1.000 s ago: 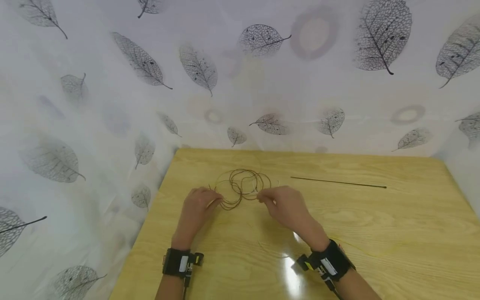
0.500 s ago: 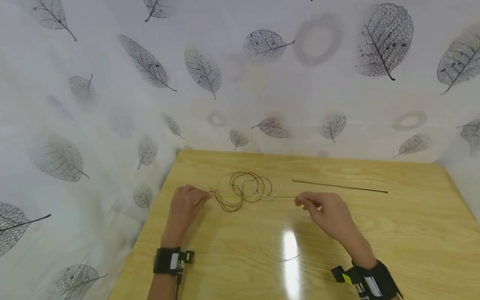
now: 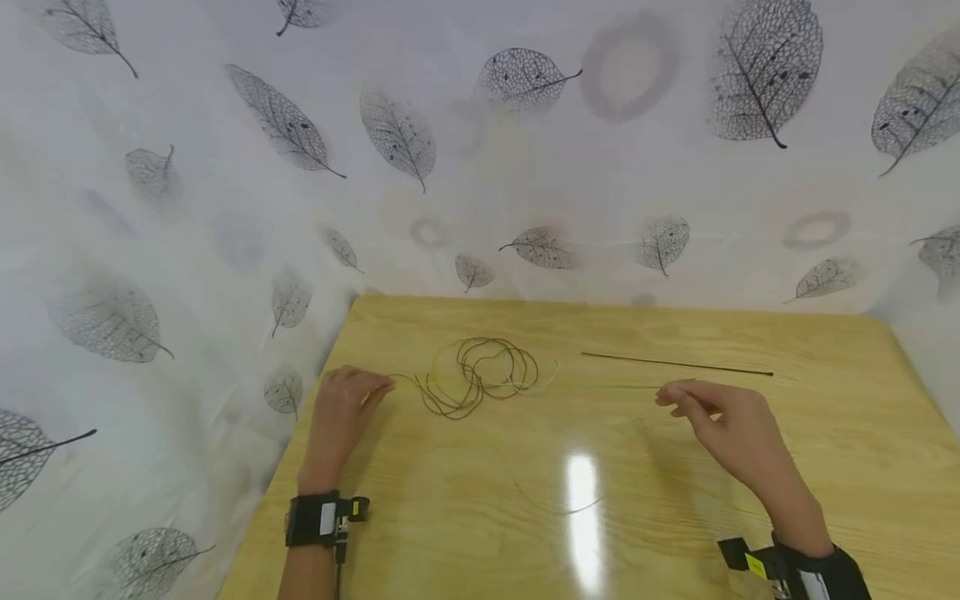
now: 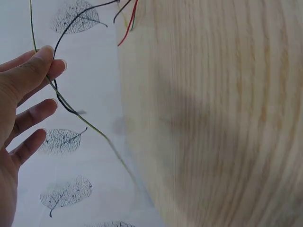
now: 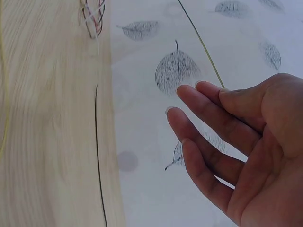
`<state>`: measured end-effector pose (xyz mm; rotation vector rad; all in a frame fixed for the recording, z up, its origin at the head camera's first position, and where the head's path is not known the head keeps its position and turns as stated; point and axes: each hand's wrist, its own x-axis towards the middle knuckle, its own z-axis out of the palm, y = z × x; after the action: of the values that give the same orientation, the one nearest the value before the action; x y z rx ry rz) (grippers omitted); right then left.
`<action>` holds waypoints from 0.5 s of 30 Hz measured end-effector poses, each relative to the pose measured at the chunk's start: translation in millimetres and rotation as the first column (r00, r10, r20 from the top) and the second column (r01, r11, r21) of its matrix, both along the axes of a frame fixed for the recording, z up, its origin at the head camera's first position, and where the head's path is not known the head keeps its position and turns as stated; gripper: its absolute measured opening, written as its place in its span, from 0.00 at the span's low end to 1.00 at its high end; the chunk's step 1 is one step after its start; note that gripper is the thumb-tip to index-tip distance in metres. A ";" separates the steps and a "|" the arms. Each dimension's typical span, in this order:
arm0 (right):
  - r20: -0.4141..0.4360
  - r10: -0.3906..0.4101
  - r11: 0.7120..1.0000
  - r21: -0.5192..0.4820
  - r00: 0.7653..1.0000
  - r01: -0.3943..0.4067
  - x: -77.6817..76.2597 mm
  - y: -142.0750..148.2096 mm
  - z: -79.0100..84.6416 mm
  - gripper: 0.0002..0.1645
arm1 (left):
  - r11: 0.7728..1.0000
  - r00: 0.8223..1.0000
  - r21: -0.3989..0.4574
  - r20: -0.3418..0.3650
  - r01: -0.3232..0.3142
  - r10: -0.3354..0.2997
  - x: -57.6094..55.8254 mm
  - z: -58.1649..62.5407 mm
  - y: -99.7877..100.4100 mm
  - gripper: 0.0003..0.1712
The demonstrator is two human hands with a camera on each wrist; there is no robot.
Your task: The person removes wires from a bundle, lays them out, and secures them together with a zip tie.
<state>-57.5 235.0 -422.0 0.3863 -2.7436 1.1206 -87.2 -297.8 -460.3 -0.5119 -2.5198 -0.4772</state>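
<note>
My left hand point(image 3: 345, 421) is at the left of the table, thumb and forefinger pinching a thin yellow-green wire point(image 4: 102, 134). A black wire point(image 4: 73, 21) runs past the same fingertips and crosses it; its other fingers are spread. Farther right, my right hand point(image 3: 735, 429) pinches a yellow-green wire point(image 5: 204, 46) between thumb and forefinger, held up off the table. From there the strand runs left, nearly straight, towards a loose tangle of thin wires point(image 3: 477, 379) between the hands. Dark, red, yellow and white strands show in the tangle.
A straight dark wire point(image 3: 675, 363) lies at the back right of the wooden table point(image 3: 847, 417). Nearer the front, a fine yellow strand point(image 3: 536, 500) curves across the tabletop. A leaf-patterned sheet point(image 3: 420, 250) hangs behind and to the left.
My hands have moved apart, the left going left and the right going well to the right, drawing one wire out straight from the tangle. The dark straight wire has stayed in place.
</note>
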 end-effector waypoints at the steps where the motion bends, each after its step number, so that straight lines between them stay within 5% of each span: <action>1: 0.011 -0.010 1.000 0.004 1.000 0.010 2.2 5.1 -1.4 0.11 | 1.000 1.000 0.000 0.005 -0.006 0.006 1.8 -0.4 -2.1 0.08; 15: 0.135 -0.151 0.987 0.068 0.979 0.143 30.1 67.5 -14.9 0.13 | 0.999 0.999 0.022 -0.005 -0.044 0.044 25.1 -16.0 -21.8 0.11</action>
<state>-27.4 302.5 -436.9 0.1129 -2.8748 1.0717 -62.1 -319.6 -476.3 -0.4484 -2.5127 -0.4853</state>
